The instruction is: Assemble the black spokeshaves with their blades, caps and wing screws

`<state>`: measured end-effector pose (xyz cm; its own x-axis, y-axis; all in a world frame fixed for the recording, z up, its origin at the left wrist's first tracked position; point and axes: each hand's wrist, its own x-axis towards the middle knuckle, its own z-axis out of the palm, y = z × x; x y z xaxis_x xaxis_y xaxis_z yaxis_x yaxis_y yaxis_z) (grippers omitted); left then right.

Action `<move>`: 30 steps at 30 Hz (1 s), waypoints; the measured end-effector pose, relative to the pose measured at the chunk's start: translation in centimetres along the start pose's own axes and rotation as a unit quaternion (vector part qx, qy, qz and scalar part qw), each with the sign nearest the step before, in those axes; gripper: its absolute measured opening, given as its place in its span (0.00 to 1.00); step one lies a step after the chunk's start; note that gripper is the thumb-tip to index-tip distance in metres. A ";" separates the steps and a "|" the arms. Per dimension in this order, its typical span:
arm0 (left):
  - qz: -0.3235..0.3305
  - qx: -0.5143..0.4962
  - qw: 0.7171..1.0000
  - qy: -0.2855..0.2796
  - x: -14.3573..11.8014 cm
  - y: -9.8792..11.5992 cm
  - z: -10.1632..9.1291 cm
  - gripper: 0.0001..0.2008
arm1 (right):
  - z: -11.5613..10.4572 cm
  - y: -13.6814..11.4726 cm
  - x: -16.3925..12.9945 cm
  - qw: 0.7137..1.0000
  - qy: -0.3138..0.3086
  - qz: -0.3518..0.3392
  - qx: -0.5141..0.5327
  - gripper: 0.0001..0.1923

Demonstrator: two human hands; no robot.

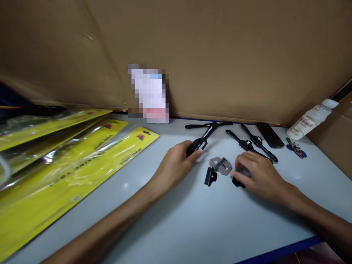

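Observation:
My left hand [180, 157] is wrapped round one end of a black spokeshave body [202, 142], whose other handle points away toward the back wall. My right hand [254, 172] is low over the table, fingers curved and thumb apart from them, with nothing visible held. Partly under its thumb lies a black cap iron [238, 183]. Between the hands are overlapping grey spokeshave blades [226, 167] with slots, and a second black cap iron [211, 177] beside them. Behind my right hand, two spokeshaves [244, 143] [257, 140] with silvery screws lie side by side.
Another black spokeshave [192, 126] lies at the back. A dark phone [270, 134], small screws on a blue disc [297, 149] and a white bottle [310, 121] stand right. Yellow blister packs [82, 176] cover the left. A blurred card [152, 95] leans on the cardboard wall [220, 55].

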<state>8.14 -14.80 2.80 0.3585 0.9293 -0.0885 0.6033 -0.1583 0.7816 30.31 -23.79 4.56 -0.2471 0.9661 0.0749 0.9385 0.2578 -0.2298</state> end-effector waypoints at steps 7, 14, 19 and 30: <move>-0.106 -0.381 0.913 -0.102 -1.8 1.4 0.8 0.13 | 1.3 1.2 0.6 0.991 -0.010 -0.122 0.056 0.26; -0.116 -0.405 0.901 -0.103 -2.5 2.1 1.5 0.13 | 1.2 1.1 0.7 0.989 -0.041 -0.120 0.070 0.28; -0.091 -0.405 0.904 -0.107 -2.6 1.8 1.7 0.12 | 0.6 1.1 1.0 0.990 -0.048 -0.109 0.080 0.20; -0.063 -0.375 0.914 -0.142 -2.7 1.7 2.2 0.16 | 0.4 2.0 1.2 0.972 0.033 0.019 0.231 0.10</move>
<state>9.72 -18.34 3.00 0.5546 0.7834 -0.2803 0.0321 0.3165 0.9481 31.80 -22.11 3.76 -0.1836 0.9761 0.1164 0.7338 0.2149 -0.6445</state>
